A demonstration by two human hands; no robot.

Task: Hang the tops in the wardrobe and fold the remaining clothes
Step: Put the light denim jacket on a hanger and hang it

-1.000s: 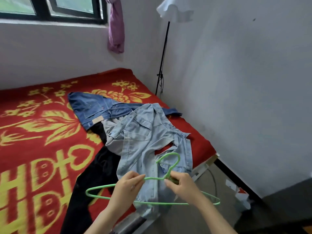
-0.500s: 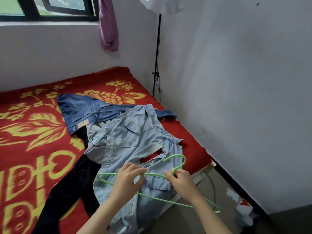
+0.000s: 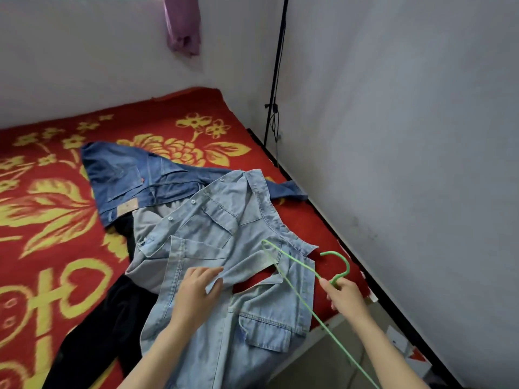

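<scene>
**Nearly threaded: hanger (image 3: 347, 265) tip at the shirt (image 3: 224, 234) collar**

Right now everything turns on one gap. The shirt's neck opening, where the red bed (image 3: 56, 220) shows through, lies between the two hands. It is just right of the left fingers (image 3: 207, 272) and to the left of the right fingers (image 3: 327, 284). The hanger's long axis runs on a slant, from its far tip resting on the collar (image 3: 297, 242), beyond and left of the right fingers, back past them toward the person. Its hook curls up just beyond the right hand (image 3: 346, 299).

The right hand grips the hanger's neck under the hook, fingers curled round the wire. The left hand (image 3: 193, 293) lies on the shirt's front edge, fingers bent down over a flap of denim. The thumb is hidden, so I judge it a pinch rather than see one. That hand is the nearer to the opening, touching its rim.

The step in hand seems to be feeding one hanger arm into a shoulder. The tip looks to lie on top of the cloth, not inside it. So the left fingers probably need to lift the flap while the right steers the tip under. The thin wire could snag the collar seam.

Beyond the left fingers, jeans (image 3: 126, 175) lie partly under the shirt. Dark trousers (image 3: 92, 341) lie to the left of those fingers and nearer the person, unfolded.
</scene>
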